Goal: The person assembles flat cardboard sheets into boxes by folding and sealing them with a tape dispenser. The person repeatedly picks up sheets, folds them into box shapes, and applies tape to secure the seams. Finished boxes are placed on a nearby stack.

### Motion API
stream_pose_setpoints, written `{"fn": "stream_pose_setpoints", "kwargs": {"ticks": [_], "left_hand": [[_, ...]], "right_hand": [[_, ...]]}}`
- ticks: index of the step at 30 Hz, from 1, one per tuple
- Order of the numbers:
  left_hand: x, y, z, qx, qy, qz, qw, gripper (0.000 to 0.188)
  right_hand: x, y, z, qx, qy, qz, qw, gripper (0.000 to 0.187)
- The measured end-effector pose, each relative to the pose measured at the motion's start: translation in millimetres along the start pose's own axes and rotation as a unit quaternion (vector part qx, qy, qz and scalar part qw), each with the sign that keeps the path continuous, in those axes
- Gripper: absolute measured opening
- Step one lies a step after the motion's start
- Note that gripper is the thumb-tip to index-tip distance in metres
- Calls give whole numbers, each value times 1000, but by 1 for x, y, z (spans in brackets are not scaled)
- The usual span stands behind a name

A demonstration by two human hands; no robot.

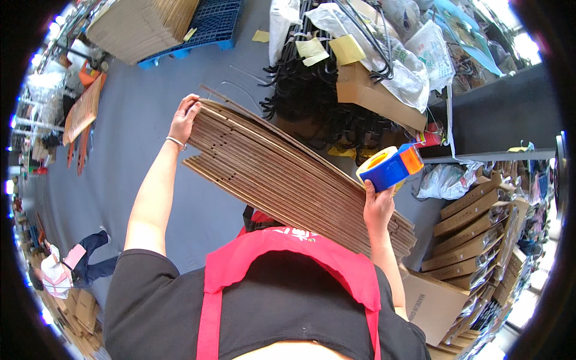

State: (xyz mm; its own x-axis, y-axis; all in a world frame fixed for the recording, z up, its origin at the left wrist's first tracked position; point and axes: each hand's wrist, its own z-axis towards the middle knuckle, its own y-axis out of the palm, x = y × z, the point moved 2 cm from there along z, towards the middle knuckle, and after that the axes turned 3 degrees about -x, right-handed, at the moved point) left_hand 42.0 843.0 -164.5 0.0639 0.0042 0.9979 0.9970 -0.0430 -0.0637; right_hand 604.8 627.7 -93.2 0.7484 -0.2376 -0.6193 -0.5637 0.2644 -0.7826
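Well, cardboard stack (282, 180) sits in front of the wearer's body, many flat sheets pressed together, edges toward the camera. Long axis slants from upper left, at the far end, down to lower right, at the near end. Left hand (185, 122) is at the upper-left end, fingers bent over the corner, gripping; arm stretched well out. Right hand (379, 210) is by the lower-right end, clasped on a blue and orange tape dispenser (387, 171), thumb up against its side. Dispenser lies just past the stack's far long edge, so the tape is nearer the right end than the left. Right forearm crosses in front of that end; cannot tell whether hand or arm also presses on the sheets. Sheets look roughly flush along the middle, stepped at both ends. What bears the stack's weight from below: hidden.
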Motion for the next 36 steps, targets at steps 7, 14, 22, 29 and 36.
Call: {"fn": "stream_pose_setpoints", "kwargs": {"ticks": [7, 14, 22, 29, 36], "left_hand": [[44, 61, 59, 93, 120, 532, 833, 45], [105, 318, 22, -233, 238, 605, 723, 89], [89, 335, 134, -275, 192, 647, 685, 107], [86, 341, 141, -314, 258, 661, 630, 104], [73, 325, 111, -368, 357, 596, 618, 89]], "right_hand": [[21, -2, 125, 67, -53, -117, 989, 59], [52, -11, 276, 188, -176, -44, 965, 52], [-11, -82, 241, 177, -81, 441, 876, 40], [29, -84, 32, 276, 213, 420, 838, 50], [28, -6, -211, 400, 523, 332, 676, 61]]}}
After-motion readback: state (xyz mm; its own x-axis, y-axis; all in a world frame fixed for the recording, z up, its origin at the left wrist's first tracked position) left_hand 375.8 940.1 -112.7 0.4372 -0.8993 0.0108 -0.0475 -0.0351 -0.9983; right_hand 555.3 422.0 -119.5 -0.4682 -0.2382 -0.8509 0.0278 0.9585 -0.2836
